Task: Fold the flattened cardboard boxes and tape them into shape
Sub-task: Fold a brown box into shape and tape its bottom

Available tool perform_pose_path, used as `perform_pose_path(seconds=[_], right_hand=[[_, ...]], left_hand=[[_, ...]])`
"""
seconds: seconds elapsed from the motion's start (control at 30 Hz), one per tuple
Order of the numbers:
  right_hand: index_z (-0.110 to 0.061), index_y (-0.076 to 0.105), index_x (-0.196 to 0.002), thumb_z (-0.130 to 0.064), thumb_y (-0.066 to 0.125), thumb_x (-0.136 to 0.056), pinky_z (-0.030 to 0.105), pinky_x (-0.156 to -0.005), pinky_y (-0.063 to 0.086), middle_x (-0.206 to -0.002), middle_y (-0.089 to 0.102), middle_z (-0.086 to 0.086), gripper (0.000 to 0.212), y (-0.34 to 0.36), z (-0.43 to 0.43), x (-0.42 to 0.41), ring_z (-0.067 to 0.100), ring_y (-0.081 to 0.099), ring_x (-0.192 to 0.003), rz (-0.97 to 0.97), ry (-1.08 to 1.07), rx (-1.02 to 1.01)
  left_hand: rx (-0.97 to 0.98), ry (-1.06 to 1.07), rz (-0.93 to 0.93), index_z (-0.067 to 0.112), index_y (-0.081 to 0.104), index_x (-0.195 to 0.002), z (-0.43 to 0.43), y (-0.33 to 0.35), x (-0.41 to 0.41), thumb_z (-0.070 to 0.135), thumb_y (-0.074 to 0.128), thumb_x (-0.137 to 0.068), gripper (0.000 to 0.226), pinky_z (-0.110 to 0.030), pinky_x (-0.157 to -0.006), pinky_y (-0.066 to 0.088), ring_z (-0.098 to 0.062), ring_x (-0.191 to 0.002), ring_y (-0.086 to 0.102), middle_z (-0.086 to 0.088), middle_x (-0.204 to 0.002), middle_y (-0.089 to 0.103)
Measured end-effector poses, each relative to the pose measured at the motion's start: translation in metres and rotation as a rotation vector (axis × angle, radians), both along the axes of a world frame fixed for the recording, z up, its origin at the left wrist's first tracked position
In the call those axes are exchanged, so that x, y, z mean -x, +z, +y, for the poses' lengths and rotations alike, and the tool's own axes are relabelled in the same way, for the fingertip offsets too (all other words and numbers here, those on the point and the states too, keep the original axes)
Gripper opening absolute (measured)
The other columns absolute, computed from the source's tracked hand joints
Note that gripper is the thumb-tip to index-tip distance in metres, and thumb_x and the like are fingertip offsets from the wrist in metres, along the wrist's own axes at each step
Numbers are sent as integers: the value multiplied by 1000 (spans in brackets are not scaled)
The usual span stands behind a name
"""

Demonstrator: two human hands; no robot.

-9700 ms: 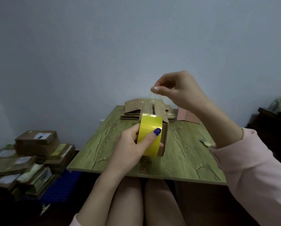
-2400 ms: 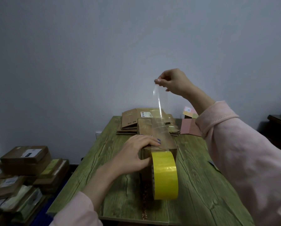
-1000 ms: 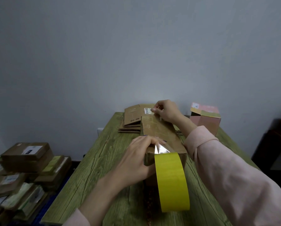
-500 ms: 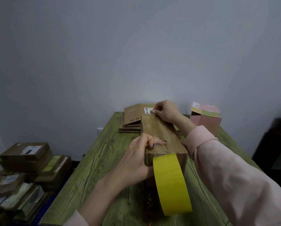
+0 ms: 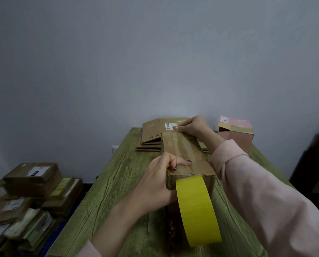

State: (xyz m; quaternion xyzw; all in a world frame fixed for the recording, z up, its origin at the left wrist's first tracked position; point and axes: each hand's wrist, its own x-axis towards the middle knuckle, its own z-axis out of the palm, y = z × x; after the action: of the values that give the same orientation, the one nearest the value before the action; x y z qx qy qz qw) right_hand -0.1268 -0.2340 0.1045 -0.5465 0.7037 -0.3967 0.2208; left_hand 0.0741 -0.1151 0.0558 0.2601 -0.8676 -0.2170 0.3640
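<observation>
- Already, the folded box (image 5: 186, 154) is being gripped on the table (image 5: 118, 182) by the left hand (image 5: 155, 184).
- Tape (image 5: 173, 143) is being pinched onto its far edge by the right hand (image 5: 192, 127).
- The roll (image 5: 197, 210) is hanging uncut; flattened boxes (image 5: 151, 134) are being left unfolded.

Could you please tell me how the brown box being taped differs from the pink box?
The brown box is plain cardboard; the pink box is pink with a yellowish band. The brown box's top is closed flat; the pink box's flap stands open. The brown box is nearer than the pink box. Both rest on the table.
</observation>
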Motion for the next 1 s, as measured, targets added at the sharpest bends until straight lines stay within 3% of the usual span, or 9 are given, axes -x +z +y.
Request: perform_pose_path(seconds=[0.17, 0.3, 0.43, 0.67, 0.83, 1.0], right_hand=[[-6, 73, -99, -19, 70, -84, 20, -80, 45, -100, 71, 10, 20, 6, 13, -3, 12, 60, -88, 230, 35, 258], [-8, 75, -95, -20, 70, -84, 3, -64, 37, -93, 73, 6, 17, 16, 32, 2, 7, 57, -78, 397, 204, 359], [-8, 73, -101, -23, 72, -83, 10, -69, 36, -100, 72, 8, 23, 7, 36, 2, 10, 60, -84, 490, 259, 311], [-10, 65, -113, -40, 63, -87, 28, -84, 46, -109, 68, 8, 40, -2, 20, 2, 18, 61, -99, 422, 170, 169], [-12, 53, -129, -44, 60, -88, 28, -92, 38, -127, 59, 8, 52, 7, 24, 0, 21, 54, -115, 594, 251, 64], [-11, 47, -136, -41, 62, -87, 25, -97, 34, -136, 52, 9, 59, 9, 44, 0, 21, 48, -125, 591, 334, 54]], left_hand=[[-41, -8, 8, 30, 30, -84, 0, 2, -1, 47, 69, -67, 46, -23, -100, 37, 6, -116, 48, 26, -117, 59], [-52, -11, 18, 27, 31, -84, 1, 1, -1, 46, 70, -67, 46, -25, -98, 39, 5, -116, 49, 25, -117, 59], [-59, -7, 16, 27, 31, -84, 3, 1, 0, 49, 69, -67, 47, -16, -98, 36, 9, -116, 47, 27, -117, 59], [-61, -13, 15, 24, 33, -87, 2, 0, 0, 48, 68, -67, 47, -18, -99, 35, 9, -118, 46, 28, -118, 58], [-67, -15, 20, 26, 32, -86, 2, 2, 0, 47, 70, -67, 48, -28, -101, 39, 5, -117, 49, 25, -118, 59], [-59, -12, 23, 36, 28, -83, 3, 4, 0, 45, 69, -68, 46, -28, -98, 40, 4, -117, 49, 23, -117, 60]])
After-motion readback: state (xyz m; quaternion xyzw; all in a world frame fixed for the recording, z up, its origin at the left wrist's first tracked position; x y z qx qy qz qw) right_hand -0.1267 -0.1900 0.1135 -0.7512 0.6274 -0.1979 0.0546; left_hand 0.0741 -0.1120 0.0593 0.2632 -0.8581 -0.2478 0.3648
